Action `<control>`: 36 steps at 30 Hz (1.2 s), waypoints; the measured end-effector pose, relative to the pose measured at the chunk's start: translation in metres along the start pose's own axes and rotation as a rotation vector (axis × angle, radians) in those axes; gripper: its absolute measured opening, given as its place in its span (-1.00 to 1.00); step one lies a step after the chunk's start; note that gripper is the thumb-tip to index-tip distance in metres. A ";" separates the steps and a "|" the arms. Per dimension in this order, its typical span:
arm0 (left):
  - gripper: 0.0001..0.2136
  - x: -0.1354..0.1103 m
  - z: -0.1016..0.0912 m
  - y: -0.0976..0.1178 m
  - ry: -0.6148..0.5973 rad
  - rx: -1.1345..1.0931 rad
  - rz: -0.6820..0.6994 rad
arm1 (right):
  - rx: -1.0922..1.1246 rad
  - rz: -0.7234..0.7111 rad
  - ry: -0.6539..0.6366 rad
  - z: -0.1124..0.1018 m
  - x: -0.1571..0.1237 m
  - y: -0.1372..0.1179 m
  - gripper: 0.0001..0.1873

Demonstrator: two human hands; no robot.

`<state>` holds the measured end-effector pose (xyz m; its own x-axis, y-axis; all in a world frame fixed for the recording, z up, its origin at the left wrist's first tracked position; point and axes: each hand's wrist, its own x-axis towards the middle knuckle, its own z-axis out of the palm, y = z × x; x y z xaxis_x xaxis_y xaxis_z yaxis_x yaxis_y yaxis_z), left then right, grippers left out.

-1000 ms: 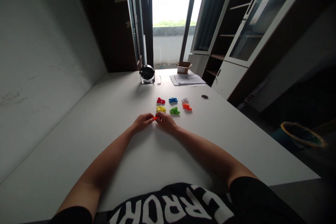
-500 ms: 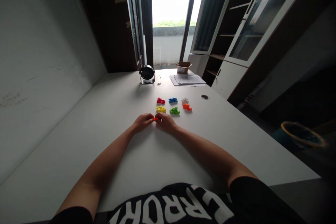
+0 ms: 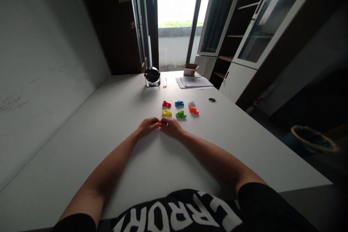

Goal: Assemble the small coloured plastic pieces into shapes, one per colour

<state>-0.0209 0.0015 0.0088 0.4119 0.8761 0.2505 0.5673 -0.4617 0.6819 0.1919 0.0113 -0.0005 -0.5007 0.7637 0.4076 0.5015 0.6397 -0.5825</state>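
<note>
My left hand (image 3: pixel 147 126) and my right hand (image 3: pixel 171 126) meet fingertip to fingertip on the white table (image 3: pixel 114 123). Both pinch a small red-orange piece (image 3: pixel 160 125), which is mostly hidden between the fingers. Just beyond the hands lie small plastic pieces in two rows: a red piece (image 3: pixel 166 104), a blue piece (image 3: pixel 179 103) and a whitish piece (image 3: pixel 191 104) at the back, a yellow piece (image 3: pixel 166 113), a green piece (image 3: pixel 181 115) and an orange piece (image 3: pixel 194 110) in front.
A small round fan (image 3: pixel 152 77) stands at the table's far end by the window. A stack of papers (image 3: pixel 194 82) and a small cardboard box (image 3: pixel 190 69) lie to its right. A cable hole (image 3: pixel 212 100) sits near the right edge. Glass-door cabinets (image 3: pixel 244 32) stand on the right.
The small piece between my fingertips shows less and looks redder than before. My hands have closed slightly tighter together; nothing else has moved.
</note>
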 end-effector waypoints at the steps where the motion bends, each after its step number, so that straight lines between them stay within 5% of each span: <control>1: -0.81 0.000 0.000 0.000 0.000 0.002 -0.001 | 0.000 -0.004 -0.005 0.000 0.000 0.000 -0.94; 36: -0.80 0.001 0.001 0.001 0.005 0.007 -0.008 | -0.006 -0.026 -0.024 0.004 0.001 0.008 -0.90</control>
<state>-0.0196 0.0020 0.0092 0.4039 0.8806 0.2480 0.5756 -0.4553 0.6793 0.1926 0.0171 -0.0074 -0.5303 0.7448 0.4051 0.4929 0.6595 -0.5675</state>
